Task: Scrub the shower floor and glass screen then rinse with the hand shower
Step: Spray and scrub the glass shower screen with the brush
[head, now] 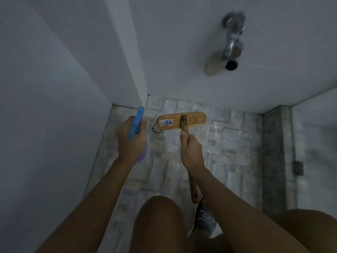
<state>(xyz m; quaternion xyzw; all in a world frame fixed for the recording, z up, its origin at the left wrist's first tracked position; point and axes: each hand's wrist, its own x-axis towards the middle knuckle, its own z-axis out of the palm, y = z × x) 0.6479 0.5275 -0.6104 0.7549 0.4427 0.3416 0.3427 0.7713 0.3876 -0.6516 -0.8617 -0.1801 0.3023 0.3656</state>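
Observation:
My right hand [191, 149] grips the wooden handle of a scrub brush. Its wooden head [196, 119] lies flat on the mosaic shower floor [228, 143], close to the back wall and partly over the round floor drain [155, 129]. My left hand [130, 138] holds a spray bottle with a blue trigger top [136, 121] and a purple body that shows below the hand; the nozzle points toward the corner of the walls. The glass screen [313, 143] stands at the right edge, blurred.
A chrome tap fitting [232, 33] sticks out of the back wall, with blurred objects below it. White walls close in at left and back. A grey stone kerb [273, 152] runs along the right. My bare knees and a grey shoe [206, 218] fill the bottom.

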